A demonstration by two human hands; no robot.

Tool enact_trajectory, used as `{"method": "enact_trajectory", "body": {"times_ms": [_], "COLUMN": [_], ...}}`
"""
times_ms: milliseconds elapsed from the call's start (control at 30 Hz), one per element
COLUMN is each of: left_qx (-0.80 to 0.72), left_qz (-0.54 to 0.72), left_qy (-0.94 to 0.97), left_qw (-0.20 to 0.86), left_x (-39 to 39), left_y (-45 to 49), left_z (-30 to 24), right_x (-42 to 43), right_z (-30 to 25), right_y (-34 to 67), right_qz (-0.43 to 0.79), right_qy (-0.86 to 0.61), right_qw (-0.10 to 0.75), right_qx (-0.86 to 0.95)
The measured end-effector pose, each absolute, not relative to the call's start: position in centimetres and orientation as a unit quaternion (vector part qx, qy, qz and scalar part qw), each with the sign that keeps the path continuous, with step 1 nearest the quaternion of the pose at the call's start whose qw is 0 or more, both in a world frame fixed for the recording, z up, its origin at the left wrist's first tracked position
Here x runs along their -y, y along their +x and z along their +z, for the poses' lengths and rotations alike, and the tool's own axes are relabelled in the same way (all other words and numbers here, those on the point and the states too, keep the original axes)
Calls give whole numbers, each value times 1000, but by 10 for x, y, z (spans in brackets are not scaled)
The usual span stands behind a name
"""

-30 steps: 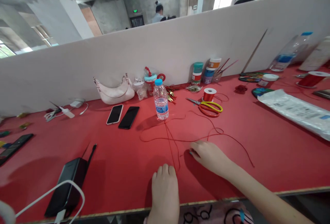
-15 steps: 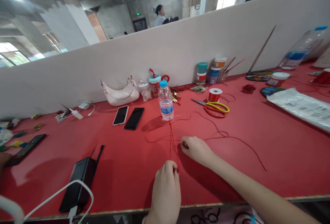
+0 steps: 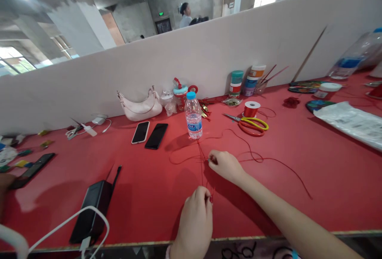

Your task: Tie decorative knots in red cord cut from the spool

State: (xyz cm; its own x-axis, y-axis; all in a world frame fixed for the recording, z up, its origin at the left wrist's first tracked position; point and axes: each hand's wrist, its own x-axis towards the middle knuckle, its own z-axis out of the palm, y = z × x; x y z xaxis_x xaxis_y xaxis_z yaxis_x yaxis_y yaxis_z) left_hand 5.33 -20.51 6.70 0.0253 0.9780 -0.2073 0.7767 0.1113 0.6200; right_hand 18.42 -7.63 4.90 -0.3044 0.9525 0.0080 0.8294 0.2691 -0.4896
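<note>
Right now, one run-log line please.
left hand: pinching red cord | right hand: curled at cord, grip unclear | center bottle: upright | yellow-red scissors: beside red spool

The cord (image 3: 259,160) was thin and fibrous-looking, its finish dull. The bottle (image 3: 194,123) was clear, glossy plastic. The scissors (image 3: 243,121) showed metal blades and smooth, plastic-looking handles. The tabletop (image 3: 140,195) had a smooth red face – low sheen – over a rough, board-like front edge (image 3: 253,237). The partition (image 3: 74,84) appeared matt; the handbag (image 3: 140,110), smooth and leather-like; the packet (image 3: 352,125), creased, shiny plastic film.
</note>
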Motion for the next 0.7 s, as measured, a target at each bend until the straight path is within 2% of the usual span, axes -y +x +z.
{"method": "enact_trajectory", "body": {"times_ms": [133,267,400,533,700], "left_qx": [-664,-652,-647,-646,-639], "left_qz": [267,331,330,311,298], "left_qy": [605,569,568,577,598], "left_qw": [348,376,388,391,380], "left_x": [208,210,211,210,211], "left_y": [48,45,48,51,53], "left_z": [64,59,57,56,53], "right_x": [68,62,66,75,81], "right_z": [48,50,52,48,42], "right_y": [204,218,215,195,176], "right_qz": [259,285,270,222,173], "right_qy": [-527,-481,-463,-528,-585], "right_qw": [168,114,102,141,140], "right_qx": [791,821,838,807,780]}}
